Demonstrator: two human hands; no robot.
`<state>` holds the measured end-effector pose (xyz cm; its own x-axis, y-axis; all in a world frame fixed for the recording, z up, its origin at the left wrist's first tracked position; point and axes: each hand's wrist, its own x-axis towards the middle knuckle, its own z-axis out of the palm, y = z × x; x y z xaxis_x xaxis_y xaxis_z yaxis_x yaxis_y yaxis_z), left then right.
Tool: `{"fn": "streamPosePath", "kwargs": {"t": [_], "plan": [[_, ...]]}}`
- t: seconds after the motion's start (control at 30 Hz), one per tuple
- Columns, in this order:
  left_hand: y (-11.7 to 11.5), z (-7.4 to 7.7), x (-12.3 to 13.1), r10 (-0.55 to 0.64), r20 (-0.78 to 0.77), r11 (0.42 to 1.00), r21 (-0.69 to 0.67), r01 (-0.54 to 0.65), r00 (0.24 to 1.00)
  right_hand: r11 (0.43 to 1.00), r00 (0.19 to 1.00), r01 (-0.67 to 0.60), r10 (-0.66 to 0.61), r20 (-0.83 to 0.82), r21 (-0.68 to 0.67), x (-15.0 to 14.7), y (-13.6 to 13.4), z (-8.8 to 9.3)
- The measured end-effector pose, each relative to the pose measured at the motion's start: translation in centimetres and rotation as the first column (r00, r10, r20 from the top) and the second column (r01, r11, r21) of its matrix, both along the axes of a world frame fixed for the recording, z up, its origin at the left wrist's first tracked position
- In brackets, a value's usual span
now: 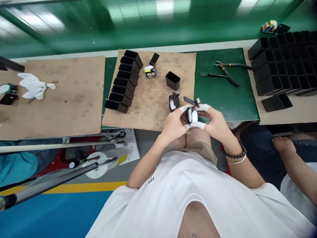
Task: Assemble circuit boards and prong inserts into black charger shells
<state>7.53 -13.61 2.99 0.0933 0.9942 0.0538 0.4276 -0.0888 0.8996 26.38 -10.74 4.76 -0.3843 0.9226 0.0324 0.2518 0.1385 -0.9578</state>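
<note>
Above my lap at the cardboard's front edge, my left hand point(174, 123) is closed around a small black plastic case point(187, 115). My right hand point(215, 123) grips a circuit board with a white block point(194, 116) at the mouth of that case; how far in it sits is hidden by the fingers. White finger cots cover several fingertips of both hands. A flat black end cap point(190, 100) on short wires sticks up from the board. Just beyond my left hand stands another case with a board inside point(171, 104), its cap tilted up. Behind it is an open black case point(172, 81).
Black cases point(125, 81) form a row on the cardboard point(146, 114), beside a loose circuit board point(150, 71). Pliers point(226, 71) and tweezers point(213, 75) lie on the green mat. Stacked cases point(279, 62) fill the right side. Another person's hand point(284, 144) rests at right.
</note>
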Motion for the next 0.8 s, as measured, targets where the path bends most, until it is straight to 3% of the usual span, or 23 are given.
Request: {"fn": "streamPosePath", "kwargs": {"t": [0.13, 0.27, 0.37, 0.47, 0.53, 0.6, 0.7, 0.8], "plan": [[0.1, -0.3, -0.2, 0.027, 0.029, 0.999, -0.038, -0.026, 0.999, 0.993, 0.996, -0.088, 0.089, 0.009, -0.075, 0.9, 0.2, 2.4], [0.2, -0.8, -0.4, 0.016, 0.097, 0.999, -0.049, -0.012, 0.995, 0.993, 0.999, -0.025, 0.020, 0.047, 0.116, 1.3, -0.1, 4.3], [0.6, -0.9, -1.0, -0.073, 0.145, 0.994, -0.065, 0.083, 0.987, 0.960, 0.990, -0.098, 0.066, 0.126, 0.264, 0.9, 0.7, 5.0], [1.0, -0.9, -1.8, -0.177, 0.152, 0.981, -0.047, 0.186, 0.972, 0.937, 0.941, -0.171, 0.063, 0.333, 0.304, 0.0, 2.4, 5.6], [1.1, -1.0, -1.8, -0.202, 0.130, 0.979, -0.006, 0.205, 0.971, 0.935, 0.842, -0.206, 0.019, 0.539, 0.290, -1.0, 3.4, 6.6], [0.9, -1.1, -1.3, -0.160, 0.085, 0.986, 0.049, 0.156, 0.983, 0.935, 0.678, -0.237, -0.036, 0.734, 0.264, -2.2, 3.9, 8.1], [0.1, -1.3, 0.2, 0.021, 0.014, 0.992, 0.122, -0.022, 1.000, 0.925, 0.441, -0.306, -0.072, 0.895, 0.225, -3.9, 3.8, 10.5], [-0.6, -1.6, 1.9, 0.195, -0.065, 0.967, 0.181, -0.181, 0.979, 0.910, 0.339, -0.362, -0.073, 0.938, 0.202, -4.1, 2.8, 12.0]]}}
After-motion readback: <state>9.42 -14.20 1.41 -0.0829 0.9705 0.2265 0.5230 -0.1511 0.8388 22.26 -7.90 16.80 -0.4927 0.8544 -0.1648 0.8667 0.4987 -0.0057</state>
